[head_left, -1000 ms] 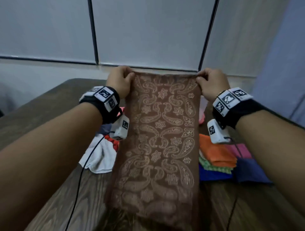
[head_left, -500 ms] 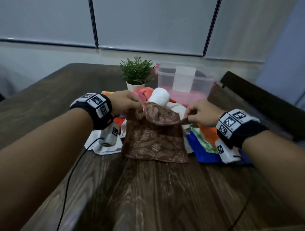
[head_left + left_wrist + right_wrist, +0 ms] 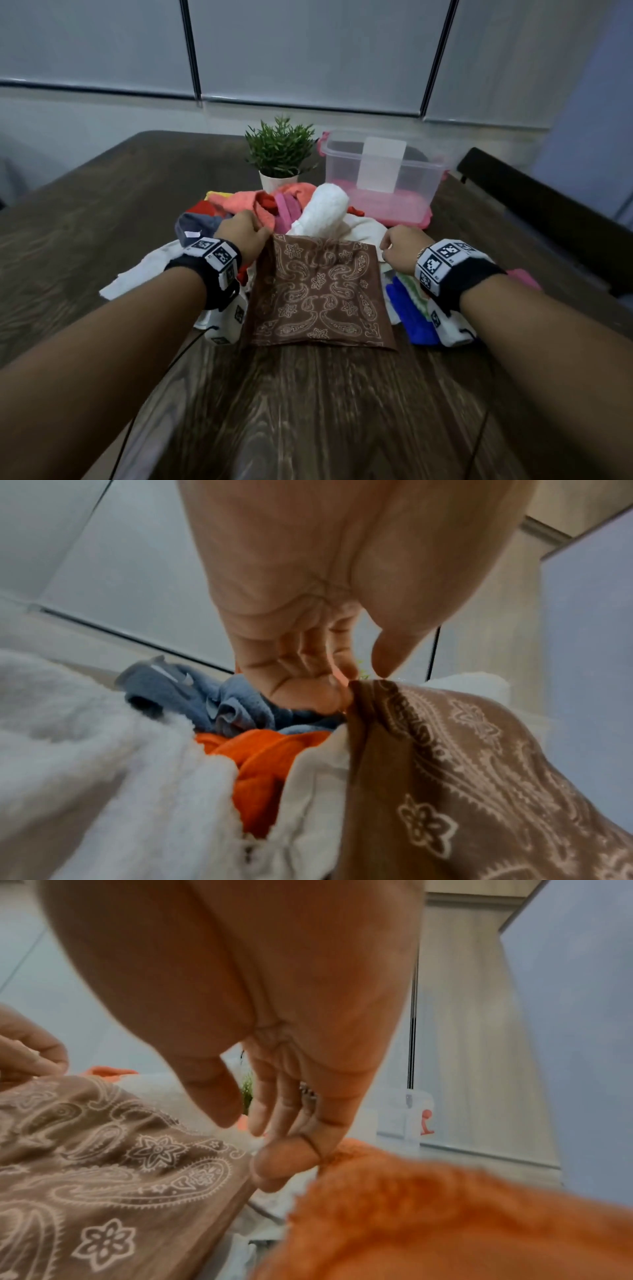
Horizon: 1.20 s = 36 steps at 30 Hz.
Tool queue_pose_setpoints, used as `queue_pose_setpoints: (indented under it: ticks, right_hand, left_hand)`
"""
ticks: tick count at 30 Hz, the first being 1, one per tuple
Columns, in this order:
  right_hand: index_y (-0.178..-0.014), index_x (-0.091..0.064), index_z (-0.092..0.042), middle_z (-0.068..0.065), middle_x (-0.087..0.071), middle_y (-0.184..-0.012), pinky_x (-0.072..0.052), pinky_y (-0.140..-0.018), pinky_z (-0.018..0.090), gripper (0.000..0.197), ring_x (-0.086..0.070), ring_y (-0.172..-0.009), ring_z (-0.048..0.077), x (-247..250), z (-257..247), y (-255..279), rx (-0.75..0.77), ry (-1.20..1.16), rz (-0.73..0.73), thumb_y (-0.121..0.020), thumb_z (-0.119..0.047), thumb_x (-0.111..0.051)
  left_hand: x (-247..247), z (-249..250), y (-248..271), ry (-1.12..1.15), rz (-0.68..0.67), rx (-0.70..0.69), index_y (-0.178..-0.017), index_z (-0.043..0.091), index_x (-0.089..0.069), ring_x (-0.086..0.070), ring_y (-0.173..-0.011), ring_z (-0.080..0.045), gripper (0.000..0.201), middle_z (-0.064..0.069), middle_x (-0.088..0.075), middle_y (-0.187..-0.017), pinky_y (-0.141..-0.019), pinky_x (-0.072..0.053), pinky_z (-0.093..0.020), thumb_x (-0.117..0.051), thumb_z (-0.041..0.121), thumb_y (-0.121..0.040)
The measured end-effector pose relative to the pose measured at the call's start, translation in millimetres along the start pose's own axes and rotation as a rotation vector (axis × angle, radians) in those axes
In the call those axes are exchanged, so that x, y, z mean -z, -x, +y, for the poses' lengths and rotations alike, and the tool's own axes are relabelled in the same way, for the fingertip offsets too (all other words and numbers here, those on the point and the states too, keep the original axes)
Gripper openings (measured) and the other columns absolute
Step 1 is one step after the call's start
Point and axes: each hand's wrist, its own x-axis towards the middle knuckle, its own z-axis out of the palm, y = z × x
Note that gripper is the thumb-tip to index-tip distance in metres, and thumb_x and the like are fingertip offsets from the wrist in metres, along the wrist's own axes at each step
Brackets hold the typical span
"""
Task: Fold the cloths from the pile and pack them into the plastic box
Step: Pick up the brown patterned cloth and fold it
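Lowered from held-up to laid flat, folded in half: brown paisley cloth (image 3: 317,294) now on table (image 3: 102,240), against the pile (image 3: 274,209).

Left hand (image 3: 241,233) pinching far left corner; right hand (image 3: 399,248) beside right corner, thumb and fingers parted, apparently released. First fold judged done; plastic box (image 3: 380,171) beyond pile, well apart.

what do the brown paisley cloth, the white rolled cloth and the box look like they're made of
Brown paisley cloth: thin, smooth woven fabric, probably cotton; it lies flat with crisp printed lines.
White rolled cloth: fluffy terry or fleece, with a visibly nubby pile.
Plastic box: clear, glossy, rigid plastic; you can see through its walls.
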Motion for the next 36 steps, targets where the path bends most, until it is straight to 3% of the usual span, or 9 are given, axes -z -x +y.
queue_pose_setpoints:
  ticks: [4, 8, 10, 12, 14, 21, 25, 30, 36]
  right_hand:
    - [-0.117, -0.063, -0.003, 0.016, -0.065, -0.117, -0.052, -0.085, 0.035, 0.029, -0.063, -0.104, 0.032, -6, -15, -19, -0.08, 0.018, -0.001, -0.093, -0.014, -0.053]
    - [-0.122, -0.058, -0.004, 0.014, -0.063, -0.115, -0.047, -0.081, 0.036, 0.031, -0.061, -0.103, 0.031, -15, -26, -40, -0.128, 0.03, -0.134, -0.096, -0.02, -0.056]
    - [-0.12, -0.059, -0.009, 0.01, -0.06, -0.108, -0.047, -0.083, 0.035, 0.045, -0.06, -0.098, 0.031, -26, -20, -53, -0.141, 0.017, -0.162, -0.083, -0.029, -0.075]
    - [-0.123, -0.06, -0.009, 0.009, -0.06, -0.111, -0.049, -0.088, 0.037, 0.056, -0.06, -0.103, 0.033, -27, -16, -54, -0.163, -0.094, -0.076, -0.077, -0.035, -0.079]
    - [-0.118, -0.065, -0.005, 0.013, -0.064, -0.109, -0.045, -0.083, 0.033, 0.037, -0.061, -0.104, 0.031, -26, -16, -52, -0.154, -0.244, -0.007, -0.088, -0.027, -0.067]
    - [-0.07, -0.077, -0.012, 0.005, -0.075, -0.074, -0.061, -0.076, 0.045, 0.007, -0.073, -0.076, 0.026, 8, -2, -34, -0.202, -0.753, 0.251, -0.077, -0.01, -0.076]
    - [-0.09, -0.079, -0.022, -0.007, -0.075, -0.085, -0.06, -0.076, 0.027, 0.013, -0.071, -0.08, 0.011, 40, -4, -15, -0.048, -0.86, 0.426, -0.081, -0.012, -0.076]
    - [-0.081, -0.077, -0.024, -0.004, -0.076, -0.081, -0.061, -0.076, 0.034, 0.008, -0.074, -0.077, 0.013, 78, -10, 4, 0.1, -1.059, 0.558, -0.081, -0.016, -0.079]
    - [-0.081, -0.078, -0.029, 0.0, -0.076, -0.085, -0.061, -0.078, 0.043, 0.02, -0.075, -0.078, 0.022, 95, -16, 12, 0.171, -1.088, 0.652, -0.079, -0.008, -0.078]
  left_hand:
    - [-9, -1, -2, 0.305, -0.038, 0.104, -0.067, 0.005, -0.064, -0.06, -0.057, -0.027, 0.038, -0.01, -0.062, -0.061, -0.062, -0.054, -0.039, -0.06, 0.033, -0.093]
    - [-13, 5, 0, 0.421, -0.035, 0.086, -0.08, 0.009, -0.072, -0.055, -0.052, -0.013, 0.014, -0.003, -0.064, -0.063, -0.057, -0.048, -0.026, -0.067, 0.017, -0.091]
    - [-12, 9, 2, 0.426, 0.001, 0.051, -0.086, 0.014, -0.075, -0.056, -0.056, -0.008, 0.009, 0.003, -0.065, -0.067, -0.054, -0.044, -0.019, -0.067, 0.016, -0.091]
    - [-11, 12, 3, 0.491, 0.028, 0.031, -0.091, 0.015, -0.075, -0.054, -0.053, -0.002, 0.011, 0.006, -0.063, -0.066, -0.048, -0.04, -0.013, -0.065, 0.012, -0.092]
    - [-8, 14, 2, 0.555, 0.059, 0.026, -0.088, 0.015, -0.075, -0.052, -0.045, 0.001, 0.014, 0.005, -0.06, -0.063, -0.046, -0.039, -0.011, -0.063, 0.012, -0.093]
    - [17, 2, -13, 0.7, 0.311, 0.053, -0.094, 0.013, -0.077, -0.063, -0.061, -0.01, 0.016, -0.002, -0.072, -0.079, -0.062, -0.053, -0.028, -0.063, 0.021, -0.094]
    - [36, 11, -17, 0.753, 0.419, -0.019, -0.093, 0.023, -0.076, -0.066, -0.071, -0.007, 0.016, 0.0, -0.074, -0.088, -0.071, -0.055, -0.026, -0.061, 0.016, -0.094]
    - [61, 36, -13, 0.976, 0.433, -0.126, -0.091, 0.019, -0.072, -0.071, -0.074, -0.015, 0.018, -0.007, -0.073, -0.086, -0.067, -0.058, -0.026, -0.059, 0.008, -0.096]
    - [74, 42, -19, 1.009, 0.467, -0.174, -0.093, 0.022, -0.073, -0.072, -0.087, -0.024, 0.023, -0.011, -0.074, -0.092, -0.078, -0.06, -0.032, -0.056, 0.006, -0.096]
